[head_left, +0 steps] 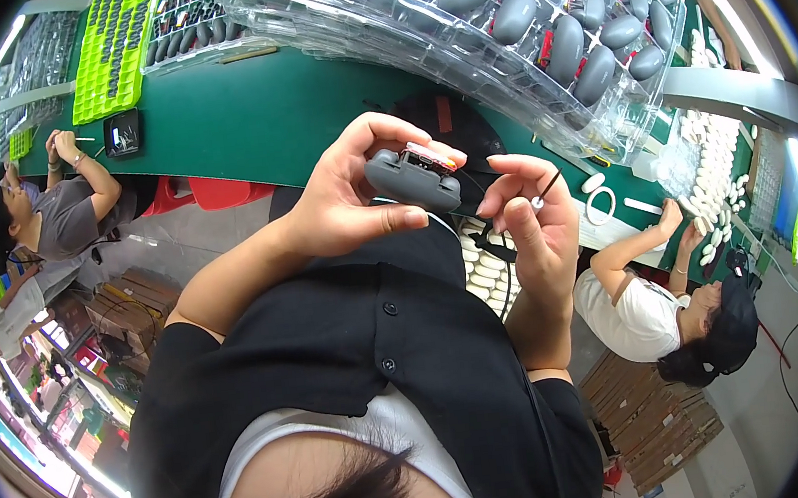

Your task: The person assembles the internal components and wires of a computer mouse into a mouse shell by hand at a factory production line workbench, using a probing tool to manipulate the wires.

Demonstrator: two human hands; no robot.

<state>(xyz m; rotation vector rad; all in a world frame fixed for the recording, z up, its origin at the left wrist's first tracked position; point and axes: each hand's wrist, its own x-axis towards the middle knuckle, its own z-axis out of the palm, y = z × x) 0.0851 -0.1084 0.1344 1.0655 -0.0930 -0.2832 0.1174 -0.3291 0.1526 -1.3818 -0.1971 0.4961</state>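
Observation:
My left hand is closed around a rounded grey plastic casing, thumb along its near side and fingers behind. A small circuit board with a reddish edge sticks up from the casing's top. Just to the right, my right hand has its fingers curled, apart from the casing. Between its thumb and fingers shows a thin black rod or wire with a small white end; its exact kind is unclear. A black cable hangs between my hands.
Stacked clear trays of grey oval casings stand ahead on the green table. Green racks and a black box are at the far left. A person works at right beside white pieces; others sit left.

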